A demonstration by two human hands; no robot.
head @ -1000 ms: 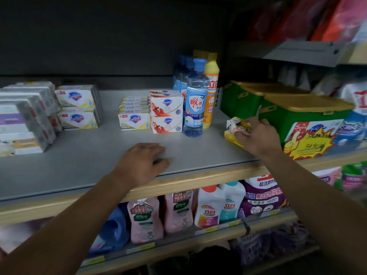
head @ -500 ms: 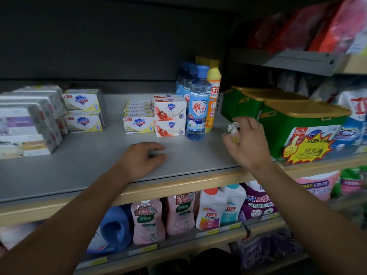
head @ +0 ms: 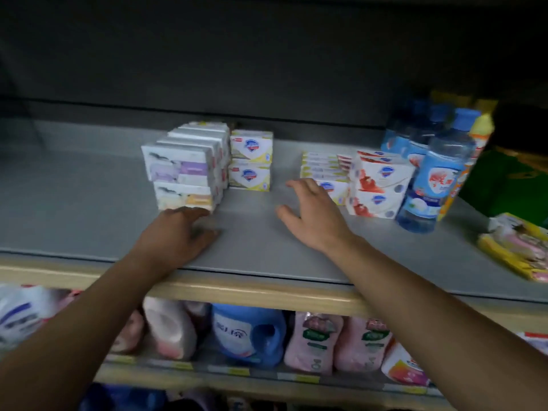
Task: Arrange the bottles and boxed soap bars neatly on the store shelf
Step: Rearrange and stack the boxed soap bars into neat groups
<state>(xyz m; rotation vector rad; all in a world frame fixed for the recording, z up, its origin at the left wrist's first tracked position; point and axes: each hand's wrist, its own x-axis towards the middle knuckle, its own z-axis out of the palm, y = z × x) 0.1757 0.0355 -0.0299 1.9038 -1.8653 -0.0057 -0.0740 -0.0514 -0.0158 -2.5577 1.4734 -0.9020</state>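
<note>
On the grey shelf (head: 89,209) stand white soap boxes with purple and yellow bands (head: 181,176), two stacked yellow soap boxes (head: 250,160), a low row of yellow boxes (head: 321,167) and red-and-white soap boxes (head: 378,185). Blue-capped clear bottles (head: 436,170) and a yellow bottle (head: 480,129) stand to the right of them. My left hand (head: 178,235) rests flat on the shelf, fingertips at the foot of the white stack. My right hand (head: 311,212) hovers with fingers spread, holding nothing, just left of the low yellow boxes.
A yellow-and-pink packet (head: 519,247) lies at the shelf's right end beside a green bin (head: 504,185). Below the wooden shelf lip (head: 267,292) stand pink pouches (head: 314,339) and a blue jug (head: 246,333).
My right hand let go of the yellow packet at the right and moved left to the middle of the shelf, now empty. The view swung left. My left hand stayed on the shelf.
</note>
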